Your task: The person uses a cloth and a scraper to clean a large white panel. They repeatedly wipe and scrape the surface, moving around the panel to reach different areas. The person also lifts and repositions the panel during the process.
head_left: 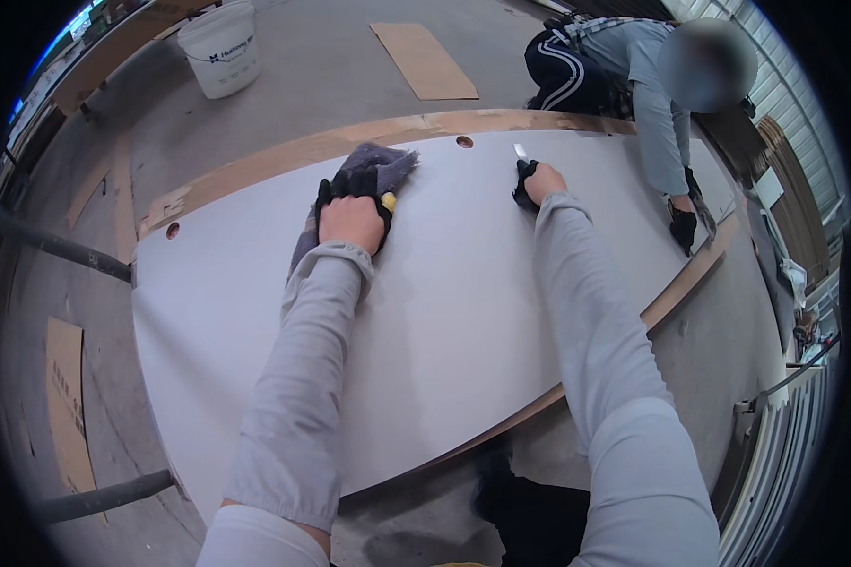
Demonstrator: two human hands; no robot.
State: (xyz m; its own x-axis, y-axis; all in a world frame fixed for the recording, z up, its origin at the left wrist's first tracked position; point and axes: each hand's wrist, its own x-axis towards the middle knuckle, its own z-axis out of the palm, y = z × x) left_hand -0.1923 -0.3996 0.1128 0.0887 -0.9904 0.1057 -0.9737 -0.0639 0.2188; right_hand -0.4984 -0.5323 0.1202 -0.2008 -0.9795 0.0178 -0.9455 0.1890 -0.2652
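Observation:
A large white panel (454, 312) lies flat under both my hands. My left hand (352, 219), in a black fingerless glove, is closed over a grey-purple cloth (388, 168) pressed on the panel's far left part. Something yellow (389, 201) shows at the thumb side; I cannot tell whether it belongs to the glove. Farther right, near the far edge, my right hand (541, 183), also gloved, is closed around a small tool with a flat, pale blade (520, 151). The blade points away from me; its handle is hidden in my fist.
Across the panel's right end bends a co-worker (624, 57), gloved hands (686, 222) at its edge. Brown board (246, 168) borders the far side. A white bucket (219, 52) and cardboard (425, 61) sit on the floor beyond. Dark bars (113, 496) reach the panel's left side.

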